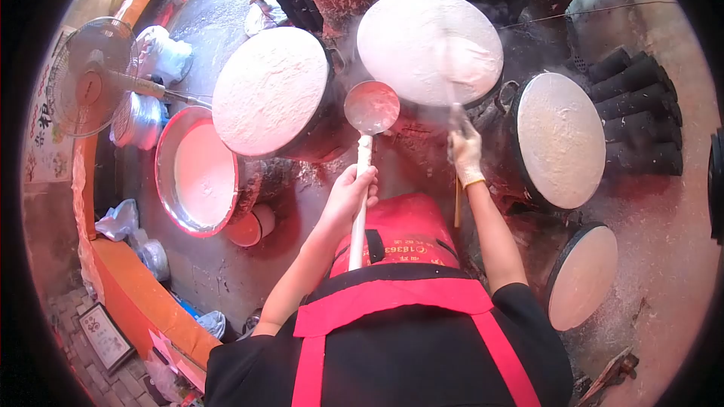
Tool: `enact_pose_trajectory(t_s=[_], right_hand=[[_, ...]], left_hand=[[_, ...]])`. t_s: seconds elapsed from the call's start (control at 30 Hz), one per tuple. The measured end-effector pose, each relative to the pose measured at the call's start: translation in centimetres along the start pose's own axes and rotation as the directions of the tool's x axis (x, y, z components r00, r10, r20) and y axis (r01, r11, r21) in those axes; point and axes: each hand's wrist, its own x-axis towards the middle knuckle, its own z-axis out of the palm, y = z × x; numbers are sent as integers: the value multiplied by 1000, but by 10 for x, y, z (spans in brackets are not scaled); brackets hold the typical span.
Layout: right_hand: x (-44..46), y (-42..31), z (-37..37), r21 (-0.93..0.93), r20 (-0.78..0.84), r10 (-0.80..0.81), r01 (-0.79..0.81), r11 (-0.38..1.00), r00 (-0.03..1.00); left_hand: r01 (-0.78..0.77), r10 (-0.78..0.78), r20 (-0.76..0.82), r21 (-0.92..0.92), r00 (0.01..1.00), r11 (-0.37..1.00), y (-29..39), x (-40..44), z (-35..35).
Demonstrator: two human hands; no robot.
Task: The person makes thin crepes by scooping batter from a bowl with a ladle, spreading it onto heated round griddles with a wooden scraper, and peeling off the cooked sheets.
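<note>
The far griddle [407,45], coated with a pale layer, stands ahead of the person; the left griddle [268,94] and the right griddle [562,143], similarly coated, flank it. A pink-rimmed basin [167,173] containing pale liquid [207,177] sits beside the left griddle, toward the person. The ladle [372,107] extends forward, its bowl in view between the left and far griddles. A long-handled tool [452,90], blurred, reaches over the far griddle's near right area; whether its head contacts the coating cannot be determined. The right hand [464,147], in a pale glove, grips this tool with fingers curled around the shaft. The bare left hand [354,192] encircles the ladle's handle, fingers wrapped and closed together.
</note>
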Motion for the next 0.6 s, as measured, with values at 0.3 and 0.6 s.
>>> enact_pose_trajectory(t_s=[0.3,0.6], right_hand=[[6,30,-29,111,-218,-62,87,990,974],[17,-39,-63,-195,-26,119,-121,973,993]], left_hand=[[92,-89,79,-29,993,995,6,1,9],[107,-107,55,0,993,994,1,25,31]])
